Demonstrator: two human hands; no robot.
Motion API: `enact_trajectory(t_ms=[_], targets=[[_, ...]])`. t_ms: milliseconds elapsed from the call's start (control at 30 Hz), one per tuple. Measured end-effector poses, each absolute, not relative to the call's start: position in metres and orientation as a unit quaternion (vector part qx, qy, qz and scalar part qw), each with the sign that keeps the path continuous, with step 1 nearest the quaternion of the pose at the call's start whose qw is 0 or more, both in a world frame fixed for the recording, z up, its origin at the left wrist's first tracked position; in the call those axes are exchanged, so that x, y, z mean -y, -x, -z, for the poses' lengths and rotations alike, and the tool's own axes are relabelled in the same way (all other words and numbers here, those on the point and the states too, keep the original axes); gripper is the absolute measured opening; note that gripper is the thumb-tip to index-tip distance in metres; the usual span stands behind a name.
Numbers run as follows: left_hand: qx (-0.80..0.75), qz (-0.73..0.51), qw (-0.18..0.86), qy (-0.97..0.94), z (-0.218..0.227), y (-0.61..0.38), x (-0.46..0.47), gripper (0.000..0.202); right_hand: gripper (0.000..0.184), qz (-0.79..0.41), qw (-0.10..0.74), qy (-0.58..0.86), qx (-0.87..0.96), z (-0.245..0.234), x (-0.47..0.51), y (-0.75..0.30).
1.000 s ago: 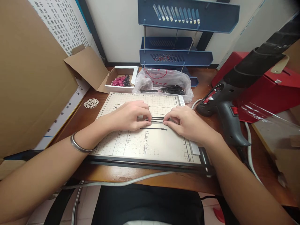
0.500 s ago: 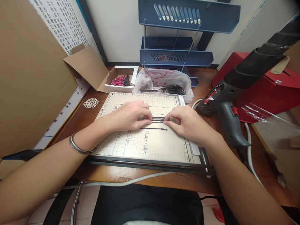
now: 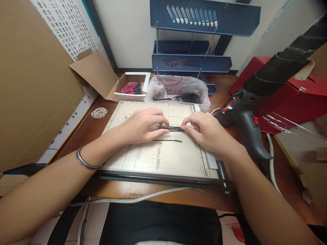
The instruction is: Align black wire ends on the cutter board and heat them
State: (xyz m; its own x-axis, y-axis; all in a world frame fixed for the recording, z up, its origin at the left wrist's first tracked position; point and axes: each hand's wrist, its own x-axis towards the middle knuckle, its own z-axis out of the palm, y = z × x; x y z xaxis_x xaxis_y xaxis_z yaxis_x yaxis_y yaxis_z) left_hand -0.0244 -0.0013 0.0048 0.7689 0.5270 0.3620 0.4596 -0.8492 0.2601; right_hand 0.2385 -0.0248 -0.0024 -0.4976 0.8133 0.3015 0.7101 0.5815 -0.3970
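Several thin black wires (image 3: 173, 128) lie side by side across a cream cutting board (image 3: 178, 156) printed with a grid. My left hand (image 3: 144, 126) is curled loosely around their left part, thumb below and forefinger above, with a small gap in which the wires show. At their right end, my right hand (image 3: 201, 129) pinches them between thumb and forefinger. One separate black wire (image 3: 168, 140), thicker at its right tip, rests on the board just nearer to me; its left end is hidden under my left hand.
Behind the board stand a small box (image 3: 147, 85) of pink and black pieces and a plastic bag (image 3: 184, 81) of black wires. A heat gun (image 3: 251, 119) is at the right, by a red case (image 3: 281, 98). Coiled white cord (image 3: 99, 112) lies left; blue racks (image 3: 191, 63) stand behind.
My right hand has shifted slightly right along the wires. My left thumb and forefinger have spread a little and moved slightly right, and the wires sit closer together. The separate wire stays put.
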Motion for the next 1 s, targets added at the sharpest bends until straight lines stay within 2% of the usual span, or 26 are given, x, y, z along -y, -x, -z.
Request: enact_trajectory(t_ms=[233, 267, 333, 400, 500, 1000], targets=[[-0.215, -0.278, 0.052, -0.935, -0.002, 0.025, -0.005, 0.023, 0.007, -0.086, 0.334, 0.400, 0.849, 0.002, 0.027, -0.239], [-0.210, -0.294, 0.049, -0.931, -0.002, 0.025, -0.005, 0.022, 0.009, -0.086, 0.351, 0.393, 0.846, 0.001, 0.028, -0.238], [-0.199, -0.319, 0.043, -0.926, -0.002, 0.024, -0.005, 0.021, 0.024, -0.083, 0.374, 0.377, 0.843, 0.002, 0.030, -0.235], [-0.190, -0.331, 0.040, -0.923, -0.002, 0.023, -0.005, 0.020, 0.026, -0.070, 0.378, 0.360, 0.850, 0.004, 0.031, -0.232], [-0.185, -0.334, 0.043, -0.923, -0.002, 0.022, -0.004, 0.019, 0.008, -0.049, 0.375, 0.342, 0.860, 0.006, 0.031, -0.230], [-0.191, -0.335, 0.049, -0.921, -0.004, 0.023, -0.003, 0.019, 0.008, -0.042, 0.370, 0.360, 0.855, -0.001, 0.032, -0.233]])
